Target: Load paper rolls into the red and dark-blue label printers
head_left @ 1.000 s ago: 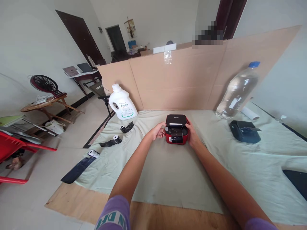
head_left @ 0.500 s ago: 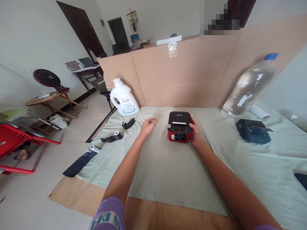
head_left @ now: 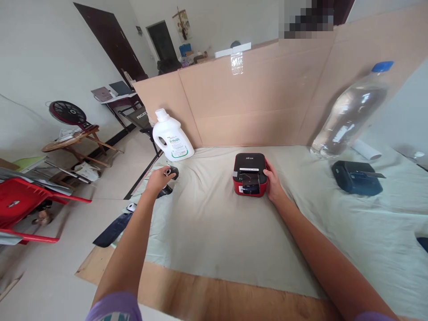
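My left hand (head_left: 158,179) is closed on a small black ribbon roll (head_left: 173,172) at the far left of the cloth, its fingertips at the pale core. Just below that hand lies a second black roll (head_left: 165,191), partly covered by my wrist. A third roll with a white core (head_left: 131,207) trails a wide black strip beside my left forearm. My right hand (head_left: 274,186) grips the right side of a red and black label printer (head_left: 250,162), thumb on its top edge. A dark strip hangs over the printer's front opening.
A white jug (head_left: 173,138) stands at the back left against a cardboard screen (head_left: 247,107). Toward the right, a large clear bottle (head_left: 351,116) leans on the cardboard. Near it are a white tube (head_left: 367,150) and a dark blue device (head_left: 357,180). Pale cloth (head_left: 207,232) covers the table.
My left hand has moved left from beside the printer to the farthest ribbon roll and closed on it. My right hand stays on the printer. The view has shifted slightly.
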The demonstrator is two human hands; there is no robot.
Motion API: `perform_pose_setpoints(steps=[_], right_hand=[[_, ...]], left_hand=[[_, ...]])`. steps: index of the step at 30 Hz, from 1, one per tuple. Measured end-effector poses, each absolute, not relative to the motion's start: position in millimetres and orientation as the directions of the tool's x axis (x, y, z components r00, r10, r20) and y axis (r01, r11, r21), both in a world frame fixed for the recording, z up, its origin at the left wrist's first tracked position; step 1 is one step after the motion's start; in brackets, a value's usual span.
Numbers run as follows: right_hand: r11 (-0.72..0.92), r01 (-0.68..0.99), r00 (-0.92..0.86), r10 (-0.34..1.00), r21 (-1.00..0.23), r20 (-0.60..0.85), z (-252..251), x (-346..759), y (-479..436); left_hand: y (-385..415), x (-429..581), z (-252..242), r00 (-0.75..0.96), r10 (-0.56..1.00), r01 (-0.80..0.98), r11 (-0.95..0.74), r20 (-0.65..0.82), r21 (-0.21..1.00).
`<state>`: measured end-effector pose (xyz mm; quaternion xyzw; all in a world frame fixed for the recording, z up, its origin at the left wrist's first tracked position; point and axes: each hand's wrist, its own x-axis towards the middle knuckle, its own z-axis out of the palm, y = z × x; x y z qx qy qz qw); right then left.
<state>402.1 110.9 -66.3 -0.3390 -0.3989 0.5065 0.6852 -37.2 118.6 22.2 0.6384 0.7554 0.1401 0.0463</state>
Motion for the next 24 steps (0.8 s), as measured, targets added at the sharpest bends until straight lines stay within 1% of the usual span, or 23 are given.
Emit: perform_pose_setpoints(steps=[4,6,9,13,15,17,18,19,21,22,23,24], right_hand=[[0.255,-0.397,0.178,0.964,-0.882,0.198,-65.7,402.3,110.6],[0.249,-0.396,0.172,0.966,-0.884,0.195,-65.0,402.4,110.1],[0.244,-0.413,0.166,0.967,-0.877,0.191,-63.9,402.4,109.3],[0.246,-0.399,0.165,0.967,-0.883,0.195,-62.5,401.5,108.8],[0.244,-0.377,0.168,0.967,-0.893,0.193,-62.0,400.8,108.6],[0.221,-0.365,0.180,0.970,-0.904,0.165,-62.5,401.1,107.6],[0.203,-0.361,0.190,0.972,-0.910,0.142,-63.3,402.1,106.4],[0.184,-0.357,0.201,0.973,-0.916,0.117,-64.5,404.0,104.5],[0.146,-0.340,0.198,0.977,-0.929,0.081,-67.4,410.2,98.0],[0.134,-0.324,0.178,0.981,-0.937,0.079,-68.8,414.2,93.4],[0.125,-0.304,0.144,0.986,-0.944,0.085,-69.7,418.3,88.1],[0.120,-0.275,0.099,0.990,-0.954,0.096,-70.1,421.9,82.4]], left_hand=[[57.1,-43.0,21.2,-0.053,0.968,0.963,-0.016,0.244,0.271],[25.2,-45.3,12.4,-0.026,0.964,0.962,-0.049,0.266,0.269],[-6.9,-49.7,-9.1,-0.051,0.971,0.962,-0.014,0.232,0.273],[-17.7,-58.3,-34.9,-0.065,0.980,0.959,0.010,0.187,0.282],[-18.6,-61.1,-39.5,-0.092,0.979,0.956,0.036,0.182,0.290],[-20.6,-60.1,-37.5,-0.124,0.974,0.960,0.069,0.190,0.273],[-21.8,-57.3,-34.5,-0.143,0.962,0.964,0.082,0.231,0.253],[-22.2,-52.2,-30.5,-0.166,0.937,0.967,0.093,0.306,0.239],[-18.4,-33.2,-21.0,-0.204,0.843,0.962,0.078,0.497,0.262],[-12.8,-18.2,-16.4,-0.224,0.790,0.949,0.043,0.571,0.312],[-4.4,0.8,-12.5,-0.233,0.766,0.923,-0.020,0.600,0.383],[6.8,23.8,-9.7,-0.234,0.781,0.876,-0.089,0.579,0.474]])
